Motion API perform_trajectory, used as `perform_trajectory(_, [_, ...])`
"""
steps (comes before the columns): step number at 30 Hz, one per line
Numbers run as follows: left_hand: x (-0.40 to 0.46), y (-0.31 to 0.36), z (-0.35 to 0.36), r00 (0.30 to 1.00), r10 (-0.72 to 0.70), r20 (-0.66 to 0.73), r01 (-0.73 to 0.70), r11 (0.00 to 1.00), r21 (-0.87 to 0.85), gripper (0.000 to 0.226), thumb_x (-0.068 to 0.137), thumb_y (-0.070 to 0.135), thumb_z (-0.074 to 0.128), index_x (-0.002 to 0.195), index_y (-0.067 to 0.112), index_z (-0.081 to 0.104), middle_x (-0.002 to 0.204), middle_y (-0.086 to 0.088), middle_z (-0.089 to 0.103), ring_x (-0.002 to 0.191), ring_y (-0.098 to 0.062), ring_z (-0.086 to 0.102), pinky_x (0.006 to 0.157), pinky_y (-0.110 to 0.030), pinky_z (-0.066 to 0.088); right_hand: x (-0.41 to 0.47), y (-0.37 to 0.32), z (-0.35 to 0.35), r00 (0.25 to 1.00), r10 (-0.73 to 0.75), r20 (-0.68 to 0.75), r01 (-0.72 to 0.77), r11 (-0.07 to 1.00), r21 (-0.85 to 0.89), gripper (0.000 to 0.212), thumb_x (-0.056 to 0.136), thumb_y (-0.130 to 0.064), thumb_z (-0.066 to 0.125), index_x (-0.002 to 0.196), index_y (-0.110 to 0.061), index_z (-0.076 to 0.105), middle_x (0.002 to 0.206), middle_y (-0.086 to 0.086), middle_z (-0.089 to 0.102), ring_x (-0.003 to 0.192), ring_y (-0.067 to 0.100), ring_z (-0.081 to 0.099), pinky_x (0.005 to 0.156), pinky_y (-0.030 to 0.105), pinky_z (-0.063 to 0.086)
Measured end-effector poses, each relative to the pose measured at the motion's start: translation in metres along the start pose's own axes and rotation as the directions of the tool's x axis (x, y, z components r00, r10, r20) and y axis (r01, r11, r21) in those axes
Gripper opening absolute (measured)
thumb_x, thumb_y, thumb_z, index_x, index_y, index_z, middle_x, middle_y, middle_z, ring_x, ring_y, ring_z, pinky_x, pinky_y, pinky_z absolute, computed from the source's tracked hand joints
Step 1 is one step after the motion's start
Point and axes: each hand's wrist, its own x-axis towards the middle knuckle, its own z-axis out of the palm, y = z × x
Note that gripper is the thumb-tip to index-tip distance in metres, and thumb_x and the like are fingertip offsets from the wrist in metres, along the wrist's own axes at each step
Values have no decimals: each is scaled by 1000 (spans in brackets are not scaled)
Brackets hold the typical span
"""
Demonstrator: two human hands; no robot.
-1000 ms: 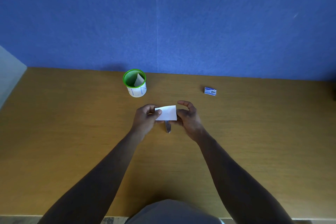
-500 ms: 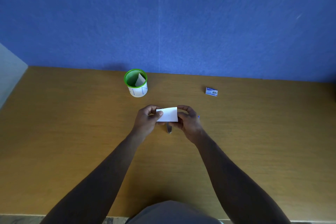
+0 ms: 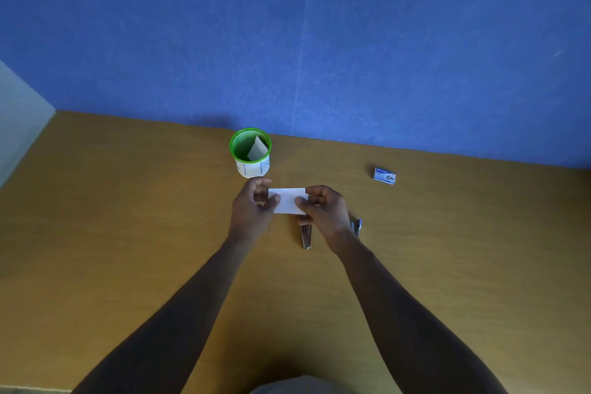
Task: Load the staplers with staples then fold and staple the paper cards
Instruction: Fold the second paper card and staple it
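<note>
Holding the small white paper card up over the middle of the brown wooden table, the left hand and right hand pinch its two short ends, a good grip because it looks light, thin and bendy.

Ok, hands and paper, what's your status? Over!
Left hand and right hand both pinching the white paper card, held above the table. Silver stapler lying below, untouched. Nothing in the way.
</note>
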Motion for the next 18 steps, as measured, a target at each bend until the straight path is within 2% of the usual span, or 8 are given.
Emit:
perform_trajectory(3, [12, 3, -10, 945, 291, -150, -242, 930, 278, 35, 74, 10, 72, 108, 9, 62, 97, -3, 54, 88, -18, 53, 85, -33, 46, 14, -12, 8, 998, -45, -50, 41, 996, -78, 18, 85, -6, 76, 97, -11, 63, 79, 7, 66, 59, 15, 63, 48, 25, 55])
perform_trajectory(4, [19, 5, -15, 916, 356, -183, -279, 896, 345, 38, 72, 14, 71, 109, 8, 61, 101, -6, 54, 93, -22, 52, 87, -35, 44, 19, -16, 11, 995, -65, -75, 57, 994, -97, 19, 84, -8, 76, 96, -13, 63, 81, 7, 67, 58, 14, 62, 47, 23, 54])
perform_trajectory(6, [36, 7, -25, 897, 397, -195, -287, 857, 427, 51, 69, 25, 69, 116, 8, 59, 111, -11, 56, 105, -27, 49, 94, -35, 38, 31, -28, 17, 986, -108, -130, 94, 989, -111, 22, 83, -10, 78, 97, -14, 61, 83, 6, 68, 62, 11, 64, 46, 22, 52])
perform_trajectory(10, [75, 2, -45, 954, 300, -3, -263, 839, 476, 86, 63, 50, 68, 137, 12, 43, 138, -11, 43, 130, -27, 35, 107, -36, 28, 51, -54, 28, 975, -157, -159, 144, 985, -93, 27, 82, -11, 79, 100, -9, 60, 82, 1, 68, 71, 10, 67, 52, 23, 55])
perform_trajectory(13, [95, 0, -52, 985, 133, 112, -168, 896, 411, 105, 62, 47, 81, 147, 18, 26, 152, -5, 25, 140, -23, 19, 114, -38, 22, 66, -66, 37, 969, -195, -149, 168, 970, -177, 26, 82, -13, 79, 98, -10, 59, 79, -5, 67, 71, 12, 69, 58, 29, 59])
perform_trajectory(15, [106, 1, -53, 982, 90, 163, -149, 904, 400, 110, 61, 50, 81, 149, 20, 23, 154, -2, 22, 143, -22, 17, 116, -39, 22, 77, -71, 46, 957, -248, -153, 197, 938, -285, 24, 81, -17, 80, 91, -16, 59, 77, -7, 68, 74, 16, 70, 67, 35, 61])
perform_trajectory(18, [117, 0, -49, 980, 93, 176, -166, 870, 464, 107, 60, 62, 68, 148, 17, 25, 152, -3, 28, 142, -23, 21, 115, -41, 25, 92, -78, 62, 945, -302, -125, 223, 876, -428, 21, 79, -20, 78, 87, -21, 59, 74, -14, 63, 80, 14, 66, 77, 34, 56])
